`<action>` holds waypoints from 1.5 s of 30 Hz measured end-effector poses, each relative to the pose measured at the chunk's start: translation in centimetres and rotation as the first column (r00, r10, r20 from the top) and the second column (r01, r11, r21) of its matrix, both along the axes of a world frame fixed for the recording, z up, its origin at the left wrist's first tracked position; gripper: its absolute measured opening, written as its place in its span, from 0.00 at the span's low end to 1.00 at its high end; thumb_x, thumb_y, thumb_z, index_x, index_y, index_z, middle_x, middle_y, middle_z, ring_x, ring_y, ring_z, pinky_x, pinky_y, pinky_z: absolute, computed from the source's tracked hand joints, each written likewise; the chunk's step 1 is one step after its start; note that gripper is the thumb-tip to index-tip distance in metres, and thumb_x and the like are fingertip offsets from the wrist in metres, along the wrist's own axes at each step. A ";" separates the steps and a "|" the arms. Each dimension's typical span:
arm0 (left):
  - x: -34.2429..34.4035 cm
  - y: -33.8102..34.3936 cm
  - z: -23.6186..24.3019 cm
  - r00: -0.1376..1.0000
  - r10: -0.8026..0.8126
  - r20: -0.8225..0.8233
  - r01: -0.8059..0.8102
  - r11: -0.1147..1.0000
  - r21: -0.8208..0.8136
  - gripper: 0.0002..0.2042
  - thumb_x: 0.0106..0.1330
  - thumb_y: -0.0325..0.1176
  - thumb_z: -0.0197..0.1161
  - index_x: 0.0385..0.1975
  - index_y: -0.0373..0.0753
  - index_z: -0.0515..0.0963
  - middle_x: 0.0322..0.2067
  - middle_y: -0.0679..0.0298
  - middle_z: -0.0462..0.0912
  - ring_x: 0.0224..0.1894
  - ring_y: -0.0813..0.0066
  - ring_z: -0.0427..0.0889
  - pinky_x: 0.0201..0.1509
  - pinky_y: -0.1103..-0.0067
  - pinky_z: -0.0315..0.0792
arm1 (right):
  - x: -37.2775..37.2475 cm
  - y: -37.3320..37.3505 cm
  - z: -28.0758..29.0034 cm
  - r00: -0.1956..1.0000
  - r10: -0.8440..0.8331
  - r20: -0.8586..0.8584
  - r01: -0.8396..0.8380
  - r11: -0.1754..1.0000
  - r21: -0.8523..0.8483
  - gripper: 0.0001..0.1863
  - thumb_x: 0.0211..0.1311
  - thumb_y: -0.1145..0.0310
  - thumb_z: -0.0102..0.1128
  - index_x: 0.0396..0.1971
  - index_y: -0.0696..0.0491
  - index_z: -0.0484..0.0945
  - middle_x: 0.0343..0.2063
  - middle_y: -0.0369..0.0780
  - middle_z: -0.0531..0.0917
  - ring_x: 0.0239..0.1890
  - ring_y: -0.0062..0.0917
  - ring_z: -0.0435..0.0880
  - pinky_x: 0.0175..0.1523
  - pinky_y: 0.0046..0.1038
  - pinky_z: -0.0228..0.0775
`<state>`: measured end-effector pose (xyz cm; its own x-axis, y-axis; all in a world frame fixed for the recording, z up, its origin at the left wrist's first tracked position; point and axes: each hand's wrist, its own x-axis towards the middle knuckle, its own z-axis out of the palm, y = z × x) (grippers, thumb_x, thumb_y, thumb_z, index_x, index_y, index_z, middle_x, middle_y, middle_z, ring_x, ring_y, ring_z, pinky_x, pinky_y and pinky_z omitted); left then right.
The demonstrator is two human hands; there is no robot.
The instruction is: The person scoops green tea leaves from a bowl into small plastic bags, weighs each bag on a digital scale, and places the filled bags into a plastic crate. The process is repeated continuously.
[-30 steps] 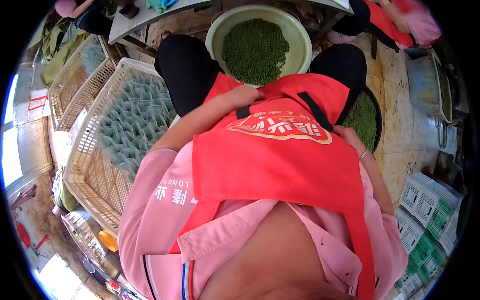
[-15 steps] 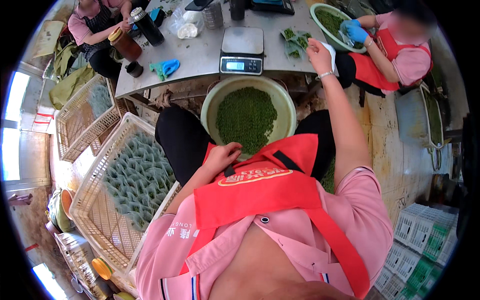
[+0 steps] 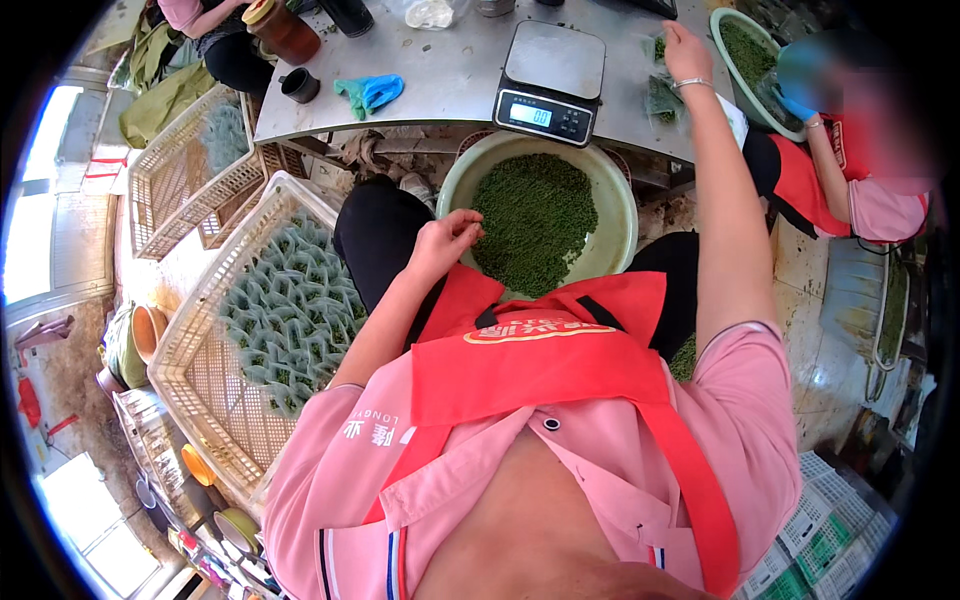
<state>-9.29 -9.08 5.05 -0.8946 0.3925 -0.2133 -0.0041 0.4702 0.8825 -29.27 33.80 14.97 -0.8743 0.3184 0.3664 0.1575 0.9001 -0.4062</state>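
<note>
A round pale green basin stands between my knees, holding small dark green pellets that look like rolled tea leaves. My left hand is at the basin's left rim, fingers loosely bent, with nothing visible in them. My right arm reaches out over the metal table. There my right hand has its fingers drawn together; what they hold, if anything, is hidden. Beside that hand lie small clear bags of green pellets. A digital scale with a bare pan and lit display sits at the table's near edge.
At my left, a plastic crate holds many filled clear bags; another crate stands behind. On the table are a blue-green glove, a dark cup and a jar. A co-worker sits right by another basin.
The view has shifted, so the table sits higher and further right. My left hand has lifted from my lap to the basin's rim. My right hand has reached farther out, past the small bags.
</note>
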 end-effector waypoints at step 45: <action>-0.4 2.2 -2.7 0.942 -0.263 -0.208 0.215 0.950 -0.226 0.10 0.59 0.41 0.56 0.37 0.46 0.77 0.23 0.57 0.80 0.28 0.59 0.80 0.32 0.68 0.74 | 9.5 -19.0 -2.2 0.944 0.174 0.282 -0.153 0.984 -0.095 0.30 0.54 0.70 0.49 0.60 0.43 0.59 0.63 0.50 0.55 0.47 0.46 0.76 0.49 0.40 0.70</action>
<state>-9.68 -6.84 2.38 -0.8135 0.5719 -0.1056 0.3240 0.5965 0.7343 -19.78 14.76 12.79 -0.9813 0.1779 0.0736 0.1299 0.8940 -0.4287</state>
